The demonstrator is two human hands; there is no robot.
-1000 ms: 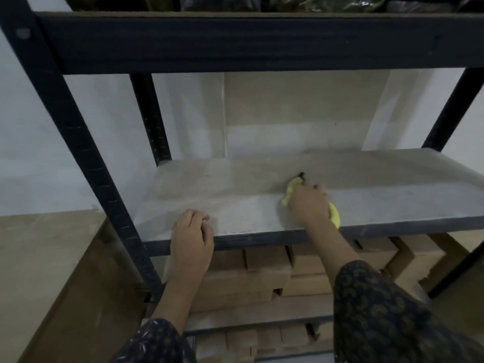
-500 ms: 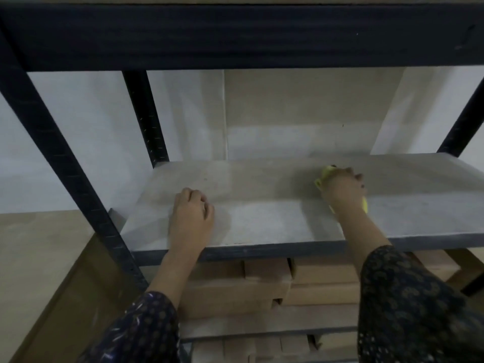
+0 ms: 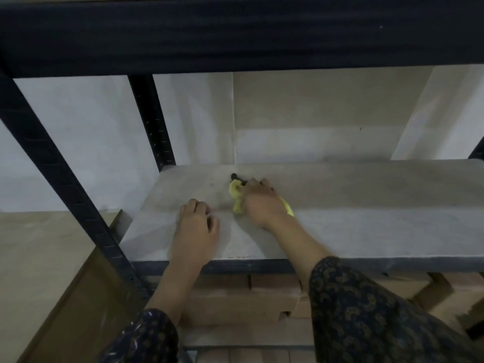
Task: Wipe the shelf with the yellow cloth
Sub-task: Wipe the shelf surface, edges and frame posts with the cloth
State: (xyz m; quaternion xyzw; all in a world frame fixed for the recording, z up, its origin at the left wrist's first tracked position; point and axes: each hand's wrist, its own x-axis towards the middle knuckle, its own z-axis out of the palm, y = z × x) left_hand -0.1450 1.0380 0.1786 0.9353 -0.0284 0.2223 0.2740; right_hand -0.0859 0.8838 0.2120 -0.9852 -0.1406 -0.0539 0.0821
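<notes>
Presses yellow cloth (image 3: 236, 196) on the shelf (image 3: 366, 226) with right hand (image 3: 262, 205), fingers clamped round it; rests left hand (image 3: 196, 227) just left, fingers loosely curled.

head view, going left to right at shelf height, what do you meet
front black upright → rear black upright → left hand resting on the shelf → right hand gripping the yellow cloth → bare stretch of shelf
</notes>
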